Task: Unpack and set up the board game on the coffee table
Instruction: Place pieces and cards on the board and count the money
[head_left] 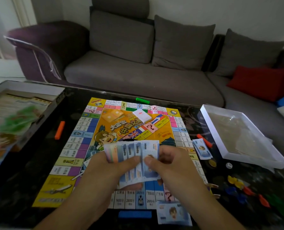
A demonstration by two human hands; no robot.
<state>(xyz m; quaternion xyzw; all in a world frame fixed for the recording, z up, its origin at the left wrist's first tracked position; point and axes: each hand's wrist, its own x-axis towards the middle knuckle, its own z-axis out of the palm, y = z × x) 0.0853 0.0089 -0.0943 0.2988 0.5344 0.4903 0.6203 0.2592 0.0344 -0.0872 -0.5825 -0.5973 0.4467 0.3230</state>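
The yellow game board (pixel 91 140) lies unfolded on the dark coffee table (pixel 30 163). Above its near half, my left hand (pixel 108 168) grips a fanned stack of play money (pixel 134 151), mostly blue notes. My right hand (pixel 167 163) pinches the front blue note of that stack with thumb and fingers. A white card deck (pixel 142 115) sits on the board's far middle. Two small piles of blue notes lie on the table, one (pixel 201 148) at the board's right edge, another (pixel 173 214) at the near edge.
The open game box (pixel 13 117) with papers stands at the left, its white lid (pixel 242 135) at the right. Orange (pixel 60 130), green (pixel 142 100) and blue (pixel 134 214) blocks lie around the board. Coloured tokens (pixel 247 191) and a die (pixel 229 165) lie near right. A grey sofa (pixel 138 63) stands behind.
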